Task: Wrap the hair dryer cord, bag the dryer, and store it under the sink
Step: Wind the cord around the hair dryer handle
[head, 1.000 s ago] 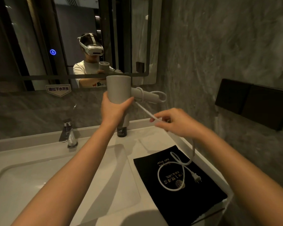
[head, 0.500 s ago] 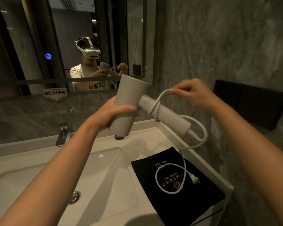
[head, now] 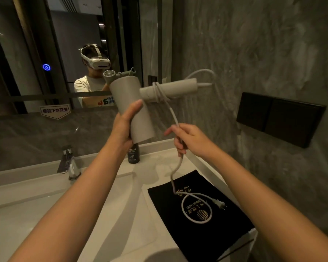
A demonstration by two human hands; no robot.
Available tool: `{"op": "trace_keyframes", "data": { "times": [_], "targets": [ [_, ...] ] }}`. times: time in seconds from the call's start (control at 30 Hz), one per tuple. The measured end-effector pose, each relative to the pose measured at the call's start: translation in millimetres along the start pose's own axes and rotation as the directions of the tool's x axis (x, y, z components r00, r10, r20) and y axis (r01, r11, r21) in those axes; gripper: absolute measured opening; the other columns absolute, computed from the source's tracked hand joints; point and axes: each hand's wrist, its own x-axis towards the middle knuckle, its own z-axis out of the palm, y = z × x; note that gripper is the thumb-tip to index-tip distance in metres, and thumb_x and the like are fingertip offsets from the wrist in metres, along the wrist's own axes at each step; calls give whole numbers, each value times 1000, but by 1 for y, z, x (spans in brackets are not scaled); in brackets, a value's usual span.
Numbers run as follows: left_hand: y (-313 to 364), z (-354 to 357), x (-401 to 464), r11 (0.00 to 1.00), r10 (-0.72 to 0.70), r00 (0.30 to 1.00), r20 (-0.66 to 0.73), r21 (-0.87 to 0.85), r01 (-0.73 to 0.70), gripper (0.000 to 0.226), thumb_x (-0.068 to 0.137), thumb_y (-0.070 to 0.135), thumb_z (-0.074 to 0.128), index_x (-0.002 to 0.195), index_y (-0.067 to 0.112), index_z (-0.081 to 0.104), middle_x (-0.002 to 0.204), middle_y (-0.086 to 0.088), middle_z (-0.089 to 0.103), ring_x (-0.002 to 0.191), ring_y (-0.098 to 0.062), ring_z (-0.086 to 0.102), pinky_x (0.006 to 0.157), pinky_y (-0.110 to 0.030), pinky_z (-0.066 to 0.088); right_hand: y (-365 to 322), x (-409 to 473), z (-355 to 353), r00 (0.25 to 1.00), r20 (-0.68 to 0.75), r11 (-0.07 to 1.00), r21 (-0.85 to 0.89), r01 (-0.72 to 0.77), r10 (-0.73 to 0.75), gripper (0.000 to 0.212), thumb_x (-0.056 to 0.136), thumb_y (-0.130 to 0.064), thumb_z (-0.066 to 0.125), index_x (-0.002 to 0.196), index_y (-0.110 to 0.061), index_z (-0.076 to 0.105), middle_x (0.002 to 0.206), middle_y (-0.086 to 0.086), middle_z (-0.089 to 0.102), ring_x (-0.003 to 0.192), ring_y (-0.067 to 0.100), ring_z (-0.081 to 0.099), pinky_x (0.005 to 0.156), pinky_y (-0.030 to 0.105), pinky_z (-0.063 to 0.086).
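Fingers of the left hand (head: 124, 127) wrap the pale grey barrel of a hair dryer (head: 133, 108), raised above the worktop (head: 157, 161) in front of a mirror (head: 64, 53). The dryer's handle (head: 169, 89) juts sideways toward the marbled wall, with a few turns of white cord (head: 173, 118) looped round it near the barrel. From those loops the cord drops to the right hand (head: 189, 141), which is closed on it just below and to the right of the dryer. Past that hand the cord hangs down to a black drawstring bag (head: 206, 233) lying flat on the worktop, well below the dryer, where it curls into a loose ring ending in the plug (head: 219, 203), which rests on the bag's gold lettering.

Directly under the dryer's barrel, a small dark bottle (head: 133, 155) stands upright at the back of the worktop. Lower and to the left of the dryer are a chrome tap (head: 69, 163) and the white basin (head: 27, 214). To the right of the dryer, a black panel (head: 280, 118) is mounted on the wall. The mirror behind the dryer reflects a person in a light T-shirt wearing a headset.
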Motion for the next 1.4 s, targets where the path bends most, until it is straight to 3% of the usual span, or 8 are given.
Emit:
{"op": "trace_keyframes", "data": {
  "times": [0.2,0.47,0.7,0.93,1.07,1.13,1.23,1.4],
  "targets": [
    [9,-26,15,906,264,943,-202,387,-171,65,75,30,76,131,16,44,116,-9,59,102,-23,61,82,-39,54,-12,-10,-13,998,-60,991,-133,-25,17,23,97,-17,48,104,-2,64,54,-2,38,41,5,35,41,19,31],
    [12,-35,15,726,318,947,33,635,-266,69,77,21,76,134,17,38,101,8,50,88,-5,52,65,-18,44,-46,15,-41,961,-182,885,-454,105,-208,19,92,-24,55,104,-21,69,80,-11,64,71,-5,57,64,12,42],
    [29,-34,11,801,152,967,205,548,-242,70,51,48,74,113,29,48,101,2,59,90,-14,61,68,-27,51,-76,46,-69,909,-252,868,-459,189,-331,11,84,-25,68,94,-27,71,82,-17,67,78,-4,62,72,10,48],
    [26,-29,0,951,-54,970,237,308,-22,34,66,30,64,98,23,55,79,-2,70,66,-11,68,53,-23,58,-82,58,-65,939,-206,930,-308,203,-274,9,86,-20,64,91,-20,72,64,-17,69,63,-8,61,60,7,45],
    [18,-20,-3,982,-191,926,327,53,184,63,36,30,89,93,12,68,77,-6,73,66,-15,70,60,-28,60,-43,55,-53,974,-226,998,-58,15,-28,14,92,-23,57,90,-16,68,54,-11,68,71,7,61,46,10,44],
    [12,-14,0,973,-186,919,348,-64,221,67,31,36,93,90,11,72,80,-7,73,69,-16,69,66,-30,59,-29,51,-35,939,-310,989,33,-146,149,17,94,-19,53,78,-23,54,38,-20,58,54,-5,60,36,5,38],
    [10,-4,5,968,-119,952,282,-180,174,74,42,35,91,105,10,62,80,-7,71,70,-16,69,65,-30,59,-30,56,-10,929,-370,1000,-16,-10,3,31,96,-18,47,68,-15,59,34,-7,52,29,0,43,31,10,29],
    [13,-1,19,993,45,996,-80,-110,-53,68,68,32,76,126,10,49,100,-9,65,82,-18,67,67,-35,57,-31,35,-2,996,-86,968,-249,-14,-7,35,98,-36,42,101,-14,69,53,1,49,32,2,40,35,13,30]
  ]
}}
